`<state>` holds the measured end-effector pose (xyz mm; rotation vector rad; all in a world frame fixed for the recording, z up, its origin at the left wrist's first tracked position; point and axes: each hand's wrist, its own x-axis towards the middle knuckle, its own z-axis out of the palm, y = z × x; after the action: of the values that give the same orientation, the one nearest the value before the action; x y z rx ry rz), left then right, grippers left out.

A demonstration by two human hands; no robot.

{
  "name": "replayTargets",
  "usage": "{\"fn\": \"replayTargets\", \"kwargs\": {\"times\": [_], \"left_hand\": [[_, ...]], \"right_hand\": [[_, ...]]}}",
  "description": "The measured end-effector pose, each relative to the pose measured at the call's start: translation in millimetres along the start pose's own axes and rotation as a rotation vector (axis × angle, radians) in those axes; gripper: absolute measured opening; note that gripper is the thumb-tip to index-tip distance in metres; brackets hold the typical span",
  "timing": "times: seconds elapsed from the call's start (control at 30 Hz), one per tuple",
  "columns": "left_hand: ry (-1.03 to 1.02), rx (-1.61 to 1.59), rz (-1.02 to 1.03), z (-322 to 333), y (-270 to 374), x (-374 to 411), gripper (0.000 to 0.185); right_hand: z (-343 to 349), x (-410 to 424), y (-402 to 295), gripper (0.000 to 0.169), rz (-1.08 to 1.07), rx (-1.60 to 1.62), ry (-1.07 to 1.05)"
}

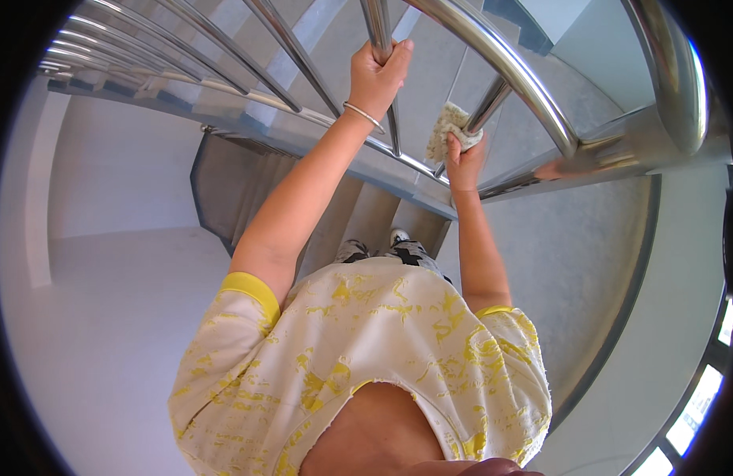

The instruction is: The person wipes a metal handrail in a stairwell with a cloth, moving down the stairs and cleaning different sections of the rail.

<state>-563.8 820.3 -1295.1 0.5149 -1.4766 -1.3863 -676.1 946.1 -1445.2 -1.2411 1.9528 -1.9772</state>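
Note:
My left hand (378, 77), with a bangle at the wrist, is closed around an upright metal baluster (376, 24) of the stair railing. To its right and lower in the picture, my right hand (466, 157) holds a pale, speckled cloth (447, 128) wrapped around the neighbouring baluster (490, 101). Part of the cloth hangs loose on the left side of that bar. A curved, shiny handrail (509, 53) passes above the cloth and meets a thick metal post (616, 146) at the right.
More balusters (224, 53) run to the upper left along a lower rail (265, 98). Concrete steps (342, 41) lie beyond the railing, and other steps (348, 208) descend on my side. A landing (557, 256) with a dark border spreads to the right, beside a pale wall (658, 285).

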Motion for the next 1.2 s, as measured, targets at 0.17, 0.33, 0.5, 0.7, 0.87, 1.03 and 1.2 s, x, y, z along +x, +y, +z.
{"fn": "replayTargets", "kwargs": {"times": [0.17, 0.33, 0.5, 0.7, 0.87, 1.03, 1.2], "left_hand": [[-0.029, 0.016, 0.009, -3, -3, 5, 0.030], [-0.119, -0.015, 0.035, -13, -4, 6, 0.029], [-0.211, -0.093, 0.117, -19, -14, 10, 0.025], [-0.385, -0.026, 0.217, -27, -21, 24, 0.020], [-0.419, -0.094, 0.381, -25, -32, 29, 0.019], [-0.401, -0.158, 0.375, -21, -38, 33, 0.019], [-0.346, -0.199, 0.384, -16, -39, 32, 0.019]], "right_hand": [[5, -25, 42, 0.041, 0.088, -0.052, -0.067], [18, -40, 59, 0.044, 0.163, -0.048, 0.007], [35, -54, 82, 0.042, 0.182, -0.070, 0.157], [54, -75, 120, 0.041, 0.105, -0.209, 0.294], [62, -81, 138, 0.040, 0.062, -0.332, 0.308], [62, -83, 144, 0.039, 0.098, -0.353, 0.314], [66, -84, 162, 0.038, 0.068, -0.388, 0.347]]}}
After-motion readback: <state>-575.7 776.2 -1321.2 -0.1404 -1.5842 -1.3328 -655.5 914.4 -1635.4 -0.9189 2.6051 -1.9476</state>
